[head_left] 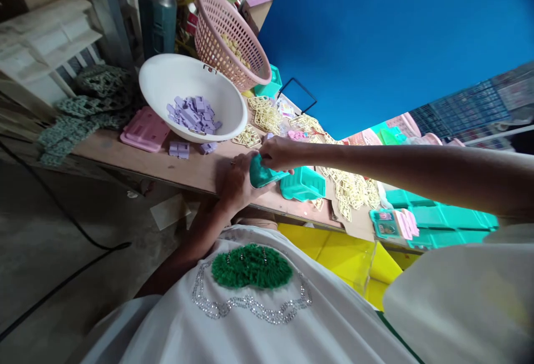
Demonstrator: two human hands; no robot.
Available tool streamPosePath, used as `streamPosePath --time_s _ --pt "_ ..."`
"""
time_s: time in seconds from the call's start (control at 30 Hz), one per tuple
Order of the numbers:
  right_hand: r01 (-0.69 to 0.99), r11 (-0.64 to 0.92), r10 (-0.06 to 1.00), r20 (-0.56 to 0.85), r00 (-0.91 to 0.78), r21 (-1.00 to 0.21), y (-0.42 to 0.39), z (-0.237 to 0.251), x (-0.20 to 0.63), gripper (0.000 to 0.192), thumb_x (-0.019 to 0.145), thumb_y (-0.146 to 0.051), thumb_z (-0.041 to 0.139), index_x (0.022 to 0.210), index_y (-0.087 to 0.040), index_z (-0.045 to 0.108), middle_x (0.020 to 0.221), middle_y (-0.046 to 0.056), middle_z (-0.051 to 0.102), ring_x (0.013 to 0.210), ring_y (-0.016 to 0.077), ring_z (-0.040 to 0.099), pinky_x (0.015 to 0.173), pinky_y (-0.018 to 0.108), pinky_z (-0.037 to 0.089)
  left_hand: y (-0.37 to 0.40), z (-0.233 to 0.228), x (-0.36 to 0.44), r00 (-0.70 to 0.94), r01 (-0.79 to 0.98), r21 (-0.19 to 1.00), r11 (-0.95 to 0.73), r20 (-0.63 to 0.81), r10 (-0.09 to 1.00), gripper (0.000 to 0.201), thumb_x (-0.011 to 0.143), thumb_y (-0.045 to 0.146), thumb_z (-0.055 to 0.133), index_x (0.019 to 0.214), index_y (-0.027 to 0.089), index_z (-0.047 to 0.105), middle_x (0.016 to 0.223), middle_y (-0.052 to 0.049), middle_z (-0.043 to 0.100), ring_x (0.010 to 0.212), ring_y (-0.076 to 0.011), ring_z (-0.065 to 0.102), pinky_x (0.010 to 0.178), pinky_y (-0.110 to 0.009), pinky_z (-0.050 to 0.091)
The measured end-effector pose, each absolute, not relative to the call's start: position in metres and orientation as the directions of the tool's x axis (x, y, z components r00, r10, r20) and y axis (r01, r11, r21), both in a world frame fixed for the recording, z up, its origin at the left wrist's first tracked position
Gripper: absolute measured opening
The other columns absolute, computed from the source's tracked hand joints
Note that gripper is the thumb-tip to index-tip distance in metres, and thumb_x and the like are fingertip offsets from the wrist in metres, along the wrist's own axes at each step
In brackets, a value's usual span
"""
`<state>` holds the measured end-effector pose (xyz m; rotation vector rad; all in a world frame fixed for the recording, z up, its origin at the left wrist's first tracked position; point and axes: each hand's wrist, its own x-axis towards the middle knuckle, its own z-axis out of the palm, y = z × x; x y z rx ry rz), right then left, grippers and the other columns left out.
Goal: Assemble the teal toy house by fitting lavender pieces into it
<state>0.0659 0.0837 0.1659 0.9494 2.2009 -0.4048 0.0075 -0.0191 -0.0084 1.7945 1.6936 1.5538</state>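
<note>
Teal box (263,173) pinched in both hands' grip, left hand (236,183) and right hand (278,153), over the bench (187,166) edge (a slip could drop it to the floor).

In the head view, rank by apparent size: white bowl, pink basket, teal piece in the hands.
1. white bowl and pink basket: look alike, unranked.
2. teal piece, smallest, held by both hands.

Bowl (167,83) of small blocks (194,114) on the bench (187,166), tilted basket (225,35) behind, lidded box (303,183) to its right.
</note>
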Motion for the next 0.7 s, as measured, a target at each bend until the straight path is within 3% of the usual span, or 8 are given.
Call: streamPosePath --time_s 0.17,0.3,0.4,0.57,0.7 --pt "0.804 0.595 0.587 -0.692 -0.42 0.017 0.07 0.166 0.067 0.03 0.09 -0.001 0.05 0.073 -0.009 0.072 0.048 0.0 0.06 0.042 0.0108 0.06 0.049 0.019 0.045 -0.019 -0.01 0.01 -0.251 0.599 0.741 -0.302 0.532 0.808 0.077 0.08 0.049 0.084 0.139 0.016 0.047 0.125 -0.017 0.068 0.115 -0.0341 0.068 0.101 -0.047 0.056" --pt "0.777 0.621 0.652 -0.617 -0.441 0.1 0.058 0.163 0.065 0.029 0.092 -0.003 0.05 0.086 -0.005 0.078 0.054 0.005 0.067 0.048 0.0136 0.064 0.056 0.021 0.046 -0.019 -0.008 0.01 -0.263 0.588 0.754 -0.292 0.52 0.813 0.075 0.082 0.052 0.082 0.138 0.017 0.047 0.123 -0.017 0.068 0.113 -0.0346 0.068 0.099 -0.048 0.056" --pt "0.749 0.639 0.68 -0.581 -0.447 0.173 0.054 0.16 0.064 0.029 0.091 -0.004 0.052 0.097 -0.003 0.08 0.069 0.013 0.076 0.061 0.0184 0.071 0.063 0.024 0.048 -0.018 -0.007 0.01 -0.267 0.573 0.771 -0.278 0.496 0.826 0.076 0.08 0.054 0.084 0.137 0.018 0.047 0.122 -0.017 0.069 0.114 -0.0356 0.068 0.099 -0.049 0.056" --pt "0.691 0.678 0.698 -0.511 -0.501 0.251 0.053 0.153 0.067 0.03 0.092 -0.008 0.057 0.11 -0.003 0.08 0.109 0.023 0.08 0.101 0.0298 0.075 0.078 0.029 0.052 -0.016 -0.011 0.009 -0.272 0.58 0.76 -0.294 0.521 0.809 0.078 0.078 0.056 0.086 0.135 0.018 0.049 0.125 -0.018 0.069 0.118 -0.0362 0.068 0.102 -0.049 0.055" --pt "0.697 0.666 0.717 -0.485 -0.501 0.266 0.049 0.15 0.064 0.031 0.09 -0.008 0.06 0.115 -0.003 0.078 0.116 0.025 0.078 0.11 0.033 0.074 0.083 0.03 0.053 -0.013 -0.014 0.008 -0.261 0.6 0.74 -0.303 0.539 0.801 0.077 0.076 0.056 0.086 0.134 0.019 0.051 0.127 -0.018 0.069 0.119 -0.0363 0.069 0.104 -0.05 0.056"
